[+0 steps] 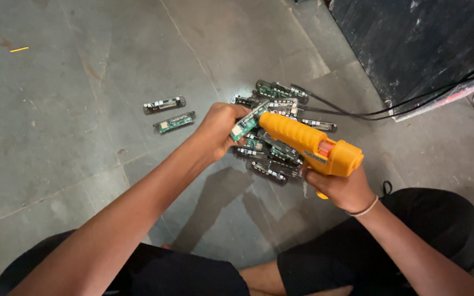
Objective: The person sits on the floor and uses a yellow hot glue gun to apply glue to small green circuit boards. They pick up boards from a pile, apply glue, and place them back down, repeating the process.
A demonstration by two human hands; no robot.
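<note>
Fingers (227, 127) of the left hand (220, 131) are clamping a green circuit board (244, 125) while the right hand (340, 189), gripping the yellow glue gun (308, 145), is best keeping its nozzle steady against the board.

The glue gun (308, 145) is looking like smooth yellow plastic with a slight sheen and an orange trigger. Just beside its nozzle, the green circuit board (243, 125) is showing shiny metal bits. Under the gun, the grey stone floor (72, 109) is looking matt and scuffed.
</note>
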